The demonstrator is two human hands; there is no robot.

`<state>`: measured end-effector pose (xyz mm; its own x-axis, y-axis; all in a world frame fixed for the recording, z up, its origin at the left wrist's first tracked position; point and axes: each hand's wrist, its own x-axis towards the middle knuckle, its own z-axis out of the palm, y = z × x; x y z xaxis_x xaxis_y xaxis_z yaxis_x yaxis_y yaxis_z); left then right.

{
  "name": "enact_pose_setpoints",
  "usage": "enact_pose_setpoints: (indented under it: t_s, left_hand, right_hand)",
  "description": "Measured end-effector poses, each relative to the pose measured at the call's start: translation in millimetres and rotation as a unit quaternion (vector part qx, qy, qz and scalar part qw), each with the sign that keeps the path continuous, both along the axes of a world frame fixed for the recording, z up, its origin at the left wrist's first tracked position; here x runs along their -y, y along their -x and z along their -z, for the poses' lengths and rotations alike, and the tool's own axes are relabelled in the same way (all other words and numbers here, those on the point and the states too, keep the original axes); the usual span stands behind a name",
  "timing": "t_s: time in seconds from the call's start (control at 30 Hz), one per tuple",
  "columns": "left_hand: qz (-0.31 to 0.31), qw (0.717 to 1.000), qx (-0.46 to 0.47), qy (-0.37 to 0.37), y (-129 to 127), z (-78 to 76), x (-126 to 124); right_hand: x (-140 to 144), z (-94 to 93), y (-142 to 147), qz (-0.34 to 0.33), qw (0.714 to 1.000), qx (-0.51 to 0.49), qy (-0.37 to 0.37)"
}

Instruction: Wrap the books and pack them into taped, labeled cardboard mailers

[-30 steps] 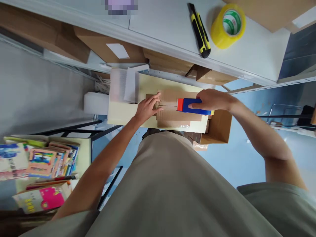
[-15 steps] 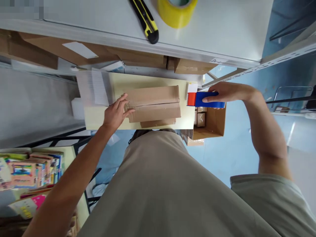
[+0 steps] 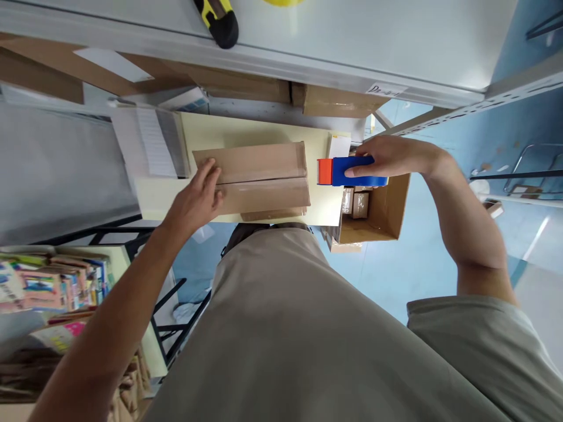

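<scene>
At the far left, low in the view, stacks of colourful books [image 3: 39, 281] lay on a pale table with a black frame. Above them, a sheaf of white printed papers [image 3: 147, 143] rested on the left end of a pale yellow board [image 3: 206, 126], overhanging its edge.

Near the middle of that board lay a flat cardboard box [image 3: 259, 176], long side running left to right, with its two top flaps closed and a seam down the centre. The left hand [image 3: 193, 199] rested on the box's left end, palm down, fingers [image 3: 210, 176] loosely together and laid flat over the seam; it pressed rather than gripped.

Over the board stood a grey-white shelf [image 3: 352, 53], and on it the black-and-yellow end of a utility knife [image 3: 217, 20] showed at the frame's top edge. Folded brown cartons [image 3: 246, 88] were tucked under the shelf.

Just to the right of the box, over the board's right end, the right hand [image 3: 387, 158] held a blue tape dispenser [image 3: 347, 171] with an orange-red front, its nose facing the box but apart from it. The fingers were wrapped around the blue body, thumb along the near side. Below that hand an open cardboard carton [image 3: 382, 217] stood on the blue floor, with small wrapped packets inside.
</scene>
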<state>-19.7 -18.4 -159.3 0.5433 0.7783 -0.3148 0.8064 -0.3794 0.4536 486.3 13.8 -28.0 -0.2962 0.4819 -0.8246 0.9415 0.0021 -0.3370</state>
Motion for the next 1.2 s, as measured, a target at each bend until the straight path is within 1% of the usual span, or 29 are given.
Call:
enact_pose_setpoints:
  t_s: [0.1, 0.23, 0.4, 0.53, 0.77, 0.93, 1.1, 1.2]
  left_hand:
    - [0.013, 1.0, -0.001, 0.016, -14, -1.8, 4]
    - [0.023, 1.0, -0.014, 0.011, -24, 1.7, 8]
    - [0.0, 0.999, -0.035, 0.001, -24, 8.2, 12]
    - [-0.009, 1.0, -0.019, -0.006, -20, 13.2, 14]
    - [-0.014, 1.0, 0.004, 0.006, -17, 19.5, 14]
    - [-0.021, 1.0, 0.015, 0.009, -20, 20.3, 18]
    - [-0.022, 0.999, 0.028, 0.013, -16, 31.0, 23]
    - [-0.023, 0.999, 0.027, 0.02, -11, 37.7, 25]
  right_hand:
    - [-2, 2.4, -5, -0.008, 1.0, -0.014, -0.003]
    - [-3, 0.9, -10, -0.01, 1.0, -0.023, -0.01]
    - [-7, 0.1, -11, -0.009, 1.0, -0.02, -0.009]
    - [-9, 7.2, -11, -0.011, 1.0, -0.02, -0.008]
    - [-10, 28.3, -17, -0.03, 0.999, -0.018, 0.001]
    - [-10, 52.2, -22, -0.016, 1.0, -0.02, 0.002]
    - [-9, 80.1, -18, -0.004, 1.0, -0.012, -0.002]
    - [-6, 89.8, -12, 0.0, 1.0, -0.006, 0.002]
